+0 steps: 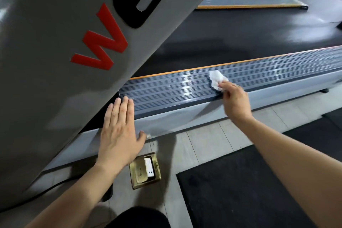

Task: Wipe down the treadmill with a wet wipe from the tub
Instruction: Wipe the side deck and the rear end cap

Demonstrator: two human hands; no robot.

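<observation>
I see the right hand (234,102) rubbing a wet wipe (216,80) on the treadmill (166,92) side rail.

The wipe is white and crumpled, in the middle right of the frame, lying on the ribbed grey rail; my right fingers curl round its near end and pinch it. The rail is shiny with long thin grooves and has an orange strip along its far edge, next to the dark flat belt (231,37). There is open rail on both sides of the wipe. My left hand (120,131) lies flat at the rail's near edge, lower left, fingers straight and close together, thumb out. A big smooth grey post (55,61) with red and black letters fills the upper left. On the tiled floor (207,146) below sit a brass socket box (145,170) and a rough black mat (240,194).
</observation>
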